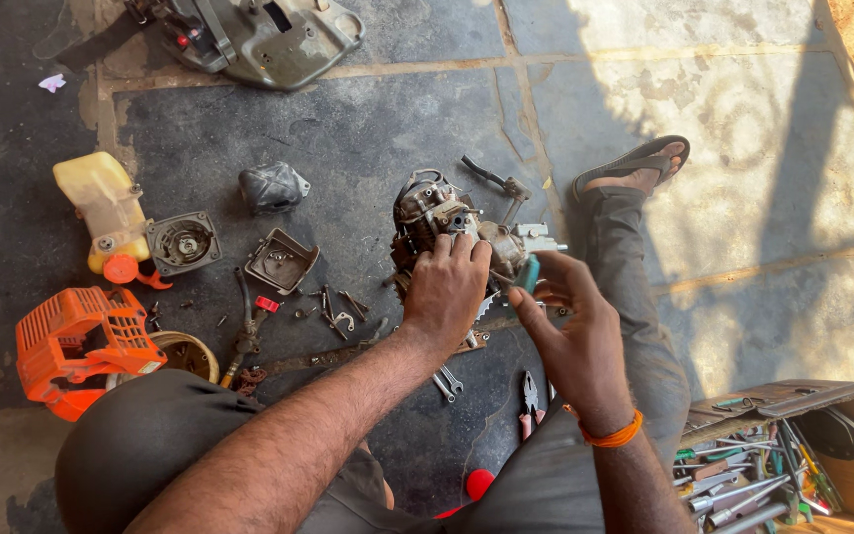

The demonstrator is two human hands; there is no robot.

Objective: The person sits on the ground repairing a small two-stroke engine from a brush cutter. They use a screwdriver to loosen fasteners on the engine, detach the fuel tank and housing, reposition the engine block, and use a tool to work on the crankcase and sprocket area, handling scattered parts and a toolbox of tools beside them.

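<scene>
Grey trouser knees are seen nearest the camera, with one red round object [478, 483] between them and one pair of pliers [529, 396] on the stone floor [368, 138] just beyond. One open toolbox [842, 435] at lower right is filled with many screwdrivers and wrenches, too crowded to be counted. One orange band [610, 435] is worn on the right wrist. One teal-handled tool [528, 272] is pinched by the right hand [570, 331] between thumb and fingers, its tip set against the small engine [452, 232]. The left hand [444, 292] is pressed over the engine's near side, fingers curled on the casing; the engine stands on the floor at centre, between both hands. Two small wrenches [445, 381] lie below the left hand. To the left, one orange plastic cover [76, 346], one round metal cup [188, 354], one yellow fuel tank [103, 203] with an orange cap, one square grey housing [183, 241] and one open grey cover [282, 260] are laid apart. Loose screws and clips [338, 311] are scattered, count unclear. Farther off, one dark crumpled part [272, 186], one sandalled foot [637, 168] and one grey machine body [269, 40] at the top edge are seen.
</scene>
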